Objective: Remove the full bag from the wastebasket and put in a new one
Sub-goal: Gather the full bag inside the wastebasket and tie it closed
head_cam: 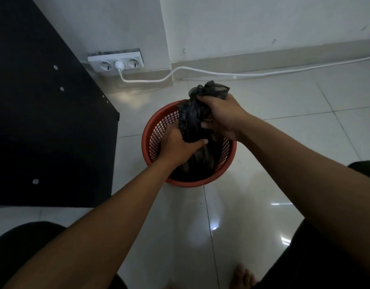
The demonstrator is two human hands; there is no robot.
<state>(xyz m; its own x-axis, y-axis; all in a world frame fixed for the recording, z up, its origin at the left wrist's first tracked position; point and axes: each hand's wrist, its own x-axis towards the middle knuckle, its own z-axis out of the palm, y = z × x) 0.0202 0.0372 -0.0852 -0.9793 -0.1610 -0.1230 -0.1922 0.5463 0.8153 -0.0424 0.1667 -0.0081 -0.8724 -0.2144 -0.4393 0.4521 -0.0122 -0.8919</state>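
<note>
Black panel, flat, matte, studded with small metal fasteners, standing at far left on the pale glossy tile floor. White socket strip lying just behind it against the wall, one plug seated, white cable trailing rightward along the skirting. Left hand, fingers curled tight, gripping the lower middle of the black bag just above the basket's opening. Red wastebasket, round, rigid plastic with latticed walls and solid rim, standing upright on the tiles, bag's lower part sitting inside it. Bag itself: thin, crinkled, slightly translucent film, neck bunched and knotted or twisted at top; which of the two, not discernible. Right hand, closed around the gathered neck, just below the loose tuft. Step in hand, by judgement: lifting the full bag clear. Next move likely calling for a straight upward pull, avoiding snagging film on lattice. Replacement bag not in view.
</note>
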